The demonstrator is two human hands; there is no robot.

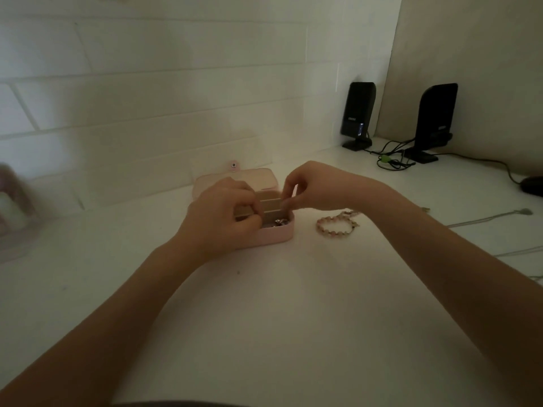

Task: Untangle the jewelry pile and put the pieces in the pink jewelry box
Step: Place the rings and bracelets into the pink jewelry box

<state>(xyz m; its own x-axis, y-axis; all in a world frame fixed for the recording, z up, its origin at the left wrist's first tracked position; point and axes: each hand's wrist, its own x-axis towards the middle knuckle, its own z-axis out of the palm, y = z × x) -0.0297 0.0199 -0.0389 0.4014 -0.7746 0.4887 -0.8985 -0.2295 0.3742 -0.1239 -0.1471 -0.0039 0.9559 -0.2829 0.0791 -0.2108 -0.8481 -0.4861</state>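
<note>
White flat tabletop (279,304) under dim light, white brick-pattern wall (147,83) behind. Two black upright speakers (358,113) with tangled black cables far right, well apart from the work. Open pink rectangular jewelry box (273,235) at centre — lid back, small dark piece (277,222) in its near right compartment. Left hand (220,212) over the box, fingers curled; what it holds, cannot tell. Right hand (311,186) above the box's right edge, fingertips pinched, object not visible. Pink beaded bracelet (335,226) on the table just right of the box.
</note>
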